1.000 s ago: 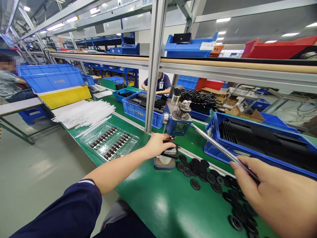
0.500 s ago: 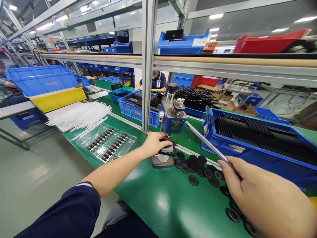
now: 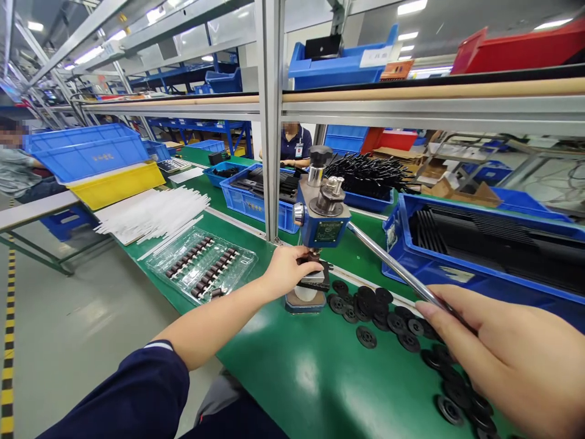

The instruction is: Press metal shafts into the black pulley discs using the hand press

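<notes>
A blue hand press (image 3: 323,228) stands on the green table (image 3: 292,372). My left hand (image 3: 287,271) is at its base, thumb and fingers pinched round a small dark brown part (image 3: 313,257) under the ram. My right hand (image 3: 498,341) is wrapped round the press's long metal lever (image 3: 393,262), which slopes down to the right. Black round discs (image 3: 366,336) lie scattered between the press and my right hand. Left of the press, a clear plastic tray (image 3: 237,277) holds two rows of dark brown cylindrical parts.
White strips (image 3: 155,213) are heaped behind the tray. Blue bins (image 3: 395,244) with black parts line the table's back, beside a metal post (image 3: 270,152). A person (image 3: 295,146) sits across the table; another person (image 3: 18,161) is at the far left.
The view has shifted slightly, moving the scene a little to the right. Both hands keep their grips, at the press and on the lever.
</notes>
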A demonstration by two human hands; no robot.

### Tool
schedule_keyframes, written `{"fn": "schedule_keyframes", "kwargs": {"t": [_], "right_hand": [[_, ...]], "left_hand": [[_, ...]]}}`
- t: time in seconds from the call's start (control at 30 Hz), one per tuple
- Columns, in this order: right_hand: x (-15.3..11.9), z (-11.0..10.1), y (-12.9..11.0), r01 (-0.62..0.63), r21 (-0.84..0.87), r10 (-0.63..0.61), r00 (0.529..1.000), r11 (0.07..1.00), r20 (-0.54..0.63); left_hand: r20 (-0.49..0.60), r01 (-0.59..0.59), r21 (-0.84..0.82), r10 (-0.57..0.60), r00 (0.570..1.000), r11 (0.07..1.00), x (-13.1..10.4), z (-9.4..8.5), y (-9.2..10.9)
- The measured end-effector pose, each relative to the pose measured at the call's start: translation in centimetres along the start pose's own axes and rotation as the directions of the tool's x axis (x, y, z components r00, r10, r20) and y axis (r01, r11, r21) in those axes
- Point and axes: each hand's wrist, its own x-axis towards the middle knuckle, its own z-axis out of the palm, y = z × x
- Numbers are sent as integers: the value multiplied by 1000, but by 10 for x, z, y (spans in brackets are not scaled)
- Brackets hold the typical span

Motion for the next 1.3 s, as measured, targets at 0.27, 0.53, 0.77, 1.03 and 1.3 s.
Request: {"fn": "schedule_keyframes", "kwargs": {"t": [0.27,0.53,0.77,1.03,1.3], "right_hand": [[-15,14,-10,9,-85,-20,993,996,-121],[-18,15,-24,-28,-98,20,997,995,-74],[-21,25,-26,-63,-25,61,996,998,-66],[-23,39,-27,-85,-98,73,990,992,-125],[-18,17,-35,-106,-1,106,993,994,-45]], "left_hand": [[-8,1,27,-1,1000,1000,-3,2,-1],[-21,19,101,-17,1000,995,-4,2,1],[-16,26,94,-24,1000,995,-3,2,2],[-22,18,81,-16,1000,997,-3,3,1],[-63,11,124,-3,998,992,-5,4,3]]}}
